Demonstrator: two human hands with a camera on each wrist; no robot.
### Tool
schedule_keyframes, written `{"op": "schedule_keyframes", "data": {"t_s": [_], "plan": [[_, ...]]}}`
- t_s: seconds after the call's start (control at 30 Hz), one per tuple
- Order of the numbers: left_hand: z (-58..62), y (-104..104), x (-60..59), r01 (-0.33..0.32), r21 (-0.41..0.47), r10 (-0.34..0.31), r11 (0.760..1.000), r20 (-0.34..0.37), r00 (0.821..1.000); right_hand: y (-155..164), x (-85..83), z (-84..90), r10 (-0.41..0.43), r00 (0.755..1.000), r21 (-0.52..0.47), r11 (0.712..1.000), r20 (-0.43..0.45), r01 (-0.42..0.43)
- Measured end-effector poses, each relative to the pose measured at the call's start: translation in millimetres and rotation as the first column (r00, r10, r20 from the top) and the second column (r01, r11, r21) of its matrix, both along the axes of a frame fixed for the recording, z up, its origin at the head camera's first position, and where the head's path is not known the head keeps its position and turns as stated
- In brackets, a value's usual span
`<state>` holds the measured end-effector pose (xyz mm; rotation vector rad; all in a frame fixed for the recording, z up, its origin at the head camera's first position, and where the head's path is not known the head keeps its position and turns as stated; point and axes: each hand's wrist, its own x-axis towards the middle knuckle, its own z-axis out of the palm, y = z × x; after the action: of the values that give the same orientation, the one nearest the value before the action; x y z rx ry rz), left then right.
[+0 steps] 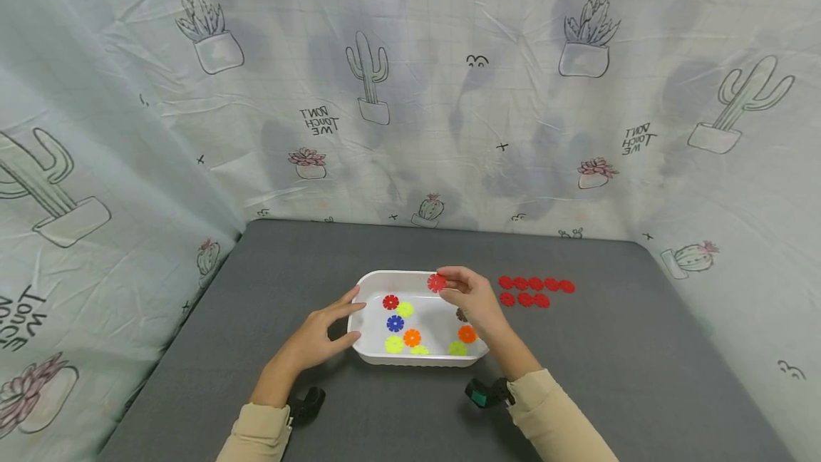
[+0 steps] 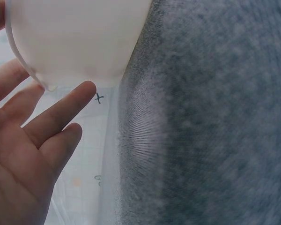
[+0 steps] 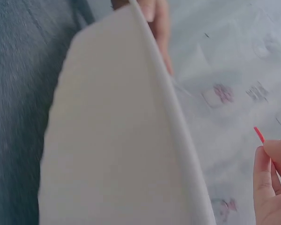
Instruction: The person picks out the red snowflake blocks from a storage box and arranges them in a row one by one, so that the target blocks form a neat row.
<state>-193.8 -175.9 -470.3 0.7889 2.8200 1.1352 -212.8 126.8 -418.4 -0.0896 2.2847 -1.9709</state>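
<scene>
In the head view my right hand (image 1: 471,299) pinches a red notched plastic disc (image 1: 437,283) between thumb and fingertips, above the far side of a white tray (image 1: 436,360). The right wrist view shows that disc (image 3: 259,135) edge-on, as a thin red strip. My left hand (image 1: 318,336) rests at the tray's left end with fingers spread and fairly straight, touching the rim. Inside the tray lie a red disc (image 1: 390,302), a blue disc (image 1: 395,323), an orange disc (image 1: 412,338), another orange disc (image 1: 467,334), several yellow-green discs (image 1: 394,344) and a partly hidden brown disc (image 1: 461,315).
Right of the tray, several red discs (image 1: 535,283) lie flat in two rows on the grey table (image 1: 609,348). A pale curtain (image 1: 410,77) with cactus drawings hangs behind and at both sides. Dark bands with devices are on both wrists.
</scene>
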Motion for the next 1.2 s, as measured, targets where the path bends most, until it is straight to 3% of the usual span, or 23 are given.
{"op": "schedule_keyframes", "data": {"t_s": [0.23,0.43,0.6,0.77,0.93,1.2], "plan": [[-0.6,-0.8,-0.6,0.01,0.016,-0.011,1.0,0.006,1.0,39.9,3.4,0.0,-0.098,0.994,-0.065,0.993,-0.05,0.095],[0.3,-0.8,-0.7,0.001,0.011,-0.001,1.0,0.02,1.0,75.7,0.9,-15.4,-0.214,0.971,-0.091,0.974,-0.104,0.205],[0.8,-0.7,-1.1,0.0,0.016,0.0,1.0,0.025,1.0,101.9,0.5,-30.0,-0.298,0.953,-0.136,0.948,-0.064,0.287],[1.5,-1.0,-1.5,0.004,0.02,-0.004,1.0,0.024,1.0,126.2,3.1,-40.4,-0.347,0.938,-0.118,0.931,0.009,0.345],[4.0,-0.6,-1.1,0.007,0.019,-0.008,1.0,0.024,1.0,148.9,4.5,-48.7,-0.429,0.901,-0.133,0.891,0.07,0.435],[5.3,-1.1,-1.1,0.017,0.011,-0.017,1.0,0.007,1.0,180.1,4.7,-64.3,-0.506,0.853,-0.275,0.808,0.132,0.522]]}}
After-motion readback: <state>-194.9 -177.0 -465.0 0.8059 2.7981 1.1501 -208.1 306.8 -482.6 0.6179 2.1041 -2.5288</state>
